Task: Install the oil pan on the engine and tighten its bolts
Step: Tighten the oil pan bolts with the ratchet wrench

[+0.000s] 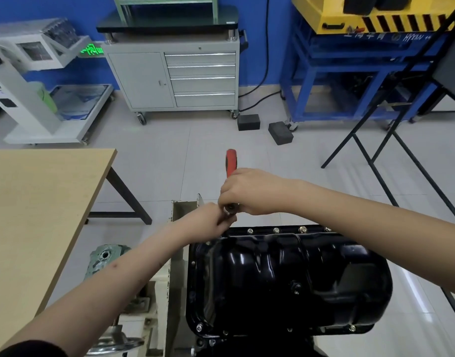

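You're standing in a workshop, the training-garage sort: blue walls and a pale tiled floor (169, 155). Ahead of you sits a grey tool cabinet (172, 78) on castors. To your right, a blue steel frame (332, 73) carries yellow hazard-striped gear (370, 16). A wooden bench (40, 197) sits left, and an engine stand (167, 279) is below you.

Bright, even indoor light fills the room, and shadows are soft. White glare streaks run across the glossy black oil pan (285, 276), and a pale sheen lies on the floor tiles (414, 292) just right of it. Wide-angle bending curves straight lines (most toward the edges). The picture is slightly soft throughout.
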Tool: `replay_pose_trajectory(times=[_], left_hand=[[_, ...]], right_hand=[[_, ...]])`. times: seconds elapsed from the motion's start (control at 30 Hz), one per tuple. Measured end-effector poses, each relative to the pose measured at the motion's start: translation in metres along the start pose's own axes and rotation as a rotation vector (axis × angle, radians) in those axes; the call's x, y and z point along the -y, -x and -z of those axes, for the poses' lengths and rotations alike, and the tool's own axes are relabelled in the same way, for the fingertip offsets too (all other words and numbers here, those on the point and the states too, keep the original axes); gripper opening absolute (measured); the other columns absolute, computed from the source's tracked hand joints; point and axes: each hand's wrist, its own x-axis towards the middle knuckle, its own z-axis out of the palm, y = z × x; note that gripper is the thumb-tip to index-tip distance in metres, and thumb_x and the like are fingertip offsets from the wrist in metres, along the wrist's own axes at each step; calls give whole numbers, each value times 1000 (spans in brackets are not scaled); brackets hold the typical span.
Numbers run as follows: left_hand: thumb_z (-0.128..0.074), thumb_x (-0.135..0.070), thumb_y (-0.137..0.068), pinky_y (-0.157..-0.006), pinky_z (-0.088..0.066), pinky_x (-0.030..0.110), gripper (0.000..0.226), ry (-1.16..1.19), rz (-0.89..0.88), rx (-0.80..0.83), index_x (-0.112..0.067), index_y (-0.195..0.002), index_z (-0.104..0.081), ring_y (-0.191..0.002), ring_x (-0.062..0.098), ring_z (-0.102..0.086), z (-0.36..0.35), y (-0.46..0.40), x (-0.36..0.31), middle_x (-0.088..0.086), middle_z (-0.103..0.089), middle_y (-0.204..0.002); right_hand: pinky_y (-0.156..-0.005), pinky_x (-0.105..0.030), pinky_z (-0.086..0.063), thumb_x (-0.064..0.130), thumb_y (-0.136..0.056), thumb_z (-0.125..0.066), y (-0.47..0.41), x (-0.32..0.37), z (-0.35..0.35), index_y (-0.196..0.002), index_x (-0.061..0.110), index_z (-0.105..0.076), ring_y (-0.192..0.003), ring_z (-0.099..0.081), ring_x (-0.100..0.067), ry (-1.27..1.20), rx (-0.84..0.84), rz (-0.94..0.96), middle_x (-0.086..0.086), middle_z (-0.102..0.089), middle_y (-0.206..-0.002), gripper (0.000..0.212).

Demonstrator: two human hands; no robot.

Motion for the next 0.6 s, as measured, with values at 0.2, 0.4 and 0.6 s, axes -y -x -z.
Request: replay_pose_trajectory(times=[0.2,0.4,0.6], left_hand=[[-51,-18,-92,-51,-35,12,35,8,-3,-90,-23,-57,-45,-47,0,-45,1,5,5,-6,-44,-48],[-43,-20,-96,-66,-45,38,27,37,-26,-41,3,-85,-53,-71,27,-56,-2,2,8,17,-60,-75],[-45,-21,-93,-51,-35,13,27,16,25,-104,-14,-67,-46,-48,5,-42,-2,6,10,-7,-43,-53]], right_hand=[[-68,-30,-36,55,-88,-46,0,1,-4,-104,13,-53,-83,-56,-26,-58,11,-107,-6,-63,-92,46],[-90,-30,-36,25,-91,-47,-4,0,-1,-112,19,-54,-102,-54,-22,8,-10,23,2,-62,-105,22],[-64,-30,-34,51,-88,-49,-4,1,0,-103,11,-55,-83,-57,-28,-24,12,-111,-7,-63,-92,43]])
